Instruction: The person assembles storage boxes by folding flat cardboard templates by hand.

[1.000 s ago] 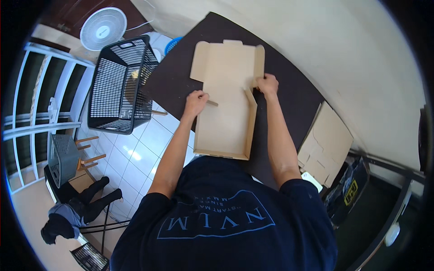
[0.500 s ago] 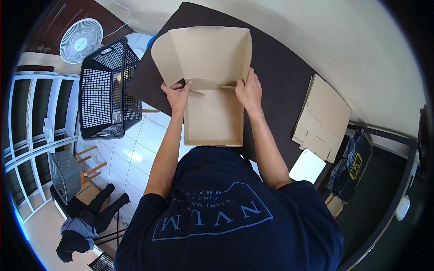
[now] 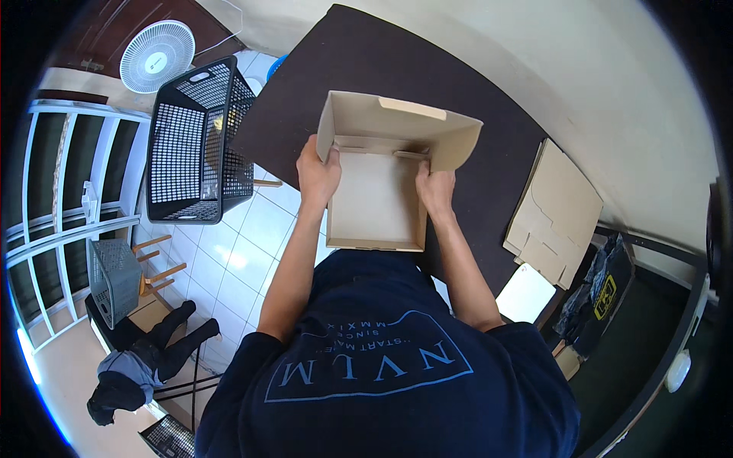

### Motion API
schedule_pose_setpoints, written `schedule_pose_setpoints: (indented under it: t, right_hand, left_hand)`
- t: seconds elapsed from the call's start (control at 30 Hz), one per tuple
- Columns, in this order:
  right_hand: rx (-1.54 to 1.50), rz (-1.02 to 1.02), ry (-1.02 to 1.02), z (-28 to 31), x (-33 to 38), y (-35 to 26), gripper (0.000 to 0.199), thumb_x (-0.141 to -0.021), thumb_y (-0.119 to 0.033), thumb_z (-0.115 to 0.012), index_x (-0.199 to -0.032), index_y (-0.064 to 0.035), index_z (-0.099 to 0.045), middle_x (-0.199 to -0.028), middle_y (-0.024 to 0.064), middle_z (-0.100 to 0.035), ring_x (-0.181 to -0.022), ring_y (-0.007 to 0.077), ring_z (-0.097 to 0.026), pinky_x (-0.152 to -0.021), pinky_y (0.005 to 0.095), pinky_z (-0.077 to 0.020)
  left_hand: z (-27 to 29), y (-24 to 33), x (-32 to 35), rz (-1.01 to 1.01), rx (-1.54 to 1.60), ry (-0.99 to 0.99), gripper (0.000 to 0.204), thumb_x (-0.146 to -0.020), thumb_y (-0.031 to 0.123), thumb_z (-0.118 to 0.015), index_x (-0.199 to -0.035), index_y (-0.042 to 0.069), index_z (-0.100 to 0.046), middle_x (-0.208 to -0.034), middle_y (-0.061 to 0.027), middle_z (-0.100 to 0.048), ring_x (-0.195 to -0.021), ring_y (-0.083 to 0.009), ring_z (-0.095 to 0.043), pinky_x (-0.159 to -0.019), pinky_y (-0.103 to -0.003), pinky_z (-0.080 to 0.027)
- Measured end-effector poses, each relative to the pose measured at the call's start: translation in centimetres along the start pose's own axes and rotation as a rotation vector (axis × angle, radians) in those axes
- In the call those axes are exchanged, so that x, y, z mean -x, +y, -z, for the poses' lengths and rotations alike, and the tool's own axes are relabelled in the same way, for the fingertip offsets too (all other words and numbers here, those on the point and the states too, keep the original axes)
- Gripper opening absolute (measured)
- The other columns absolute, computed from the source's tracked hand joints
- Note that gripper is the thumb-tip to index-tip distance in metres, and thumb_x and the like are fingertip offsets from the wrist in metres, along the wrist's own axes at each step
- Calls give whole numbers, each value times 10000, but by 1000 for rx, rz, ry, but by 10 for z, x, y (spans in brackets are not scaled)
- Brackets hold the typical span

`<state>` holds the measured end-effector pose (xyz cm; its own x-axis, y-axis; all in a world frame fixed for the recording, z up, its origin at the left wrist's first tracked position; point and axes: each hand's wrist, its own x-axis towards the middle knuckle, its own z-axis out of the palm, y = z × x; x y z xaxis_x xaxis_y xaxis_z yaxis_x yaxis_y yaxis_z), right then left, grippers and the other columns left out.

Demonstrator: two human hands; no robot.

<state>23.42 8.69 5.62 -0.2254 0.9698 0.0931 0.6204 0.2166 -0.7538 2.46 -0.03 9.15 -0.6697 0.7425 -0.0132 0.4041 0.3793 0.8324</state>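
Note:
A brown cardboard box [image 3: 378, 200], partly folded up, lies at the table's near edge against my body. Its large lid panel [image 3: 397, 120] rises at the far side and leans toward me, with bent side flaps. My left hand [image 3: 318, 172] is closed on the left wall near the far corner, thumb inside. On the opposite side my right hand [image 3: 437, 189] pinches the right wall below the lid's side flap, thumb inside. Small folded tabs [image 3: 411, 155] show at the far inner edge. Fingers behind the cardboard are partly hidden.
Under the box is a dark brown table [image 3: 481, 183]. Flat cardboard blanks [image 3: 556, 210] and a white sheet-like item [image 3: 527, 294] lie right. Left stand a black plastic basket [image 3: 179, 153] and a white fan [image 3: 157, 57]. Another person [image 3: 134, 378] is at lower left.
The lid panel has tipped toward me from a more open position. My left hand has shifted its hold to the left wall, and my right hand sits lower on the right side.

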Motion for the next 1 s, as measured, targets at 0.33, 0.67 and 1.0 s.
schedule_pose_setpoints:
  t: [0.33,0.67,1.0]
  right_hand:
    - [13,65,-41,-8,10,23,182,-926,-83,-530,-1062,29,-573,-1021,250,-613,-973,449,-598,-850,506,-472]
    - [-171,78,-147,14,35,17,390,-931,-129,-608,-1299,-20,-540,-1236,238,-543,-1094,410,-598,-914,458,-493]
    - [-200,-80,-115,21,43,3,270,-1000,-183,-543,-1185,12,-573,-1102,222,-606,-1007,393,-605,-864,449,-489]
  left_hand:
    - [9,16,10,-62,-224,-133,277,-853,2,-565,-1130,2,-564,-1044,-242,-634,-998,-459,-618,-848,-503,-501]
    - [18,-68,26,-76,21,-217,283,-921,82,-592,-1179,-27,-553,-1133,-229,-575,-1017,-384,-635,-839,-442,-537]
    - [2,-47,33,-6,211,-111,419,-906,69,-664,-1289,11,-504,-1211,-194,-584,-1121,-314,-629,-924,-421,-533]
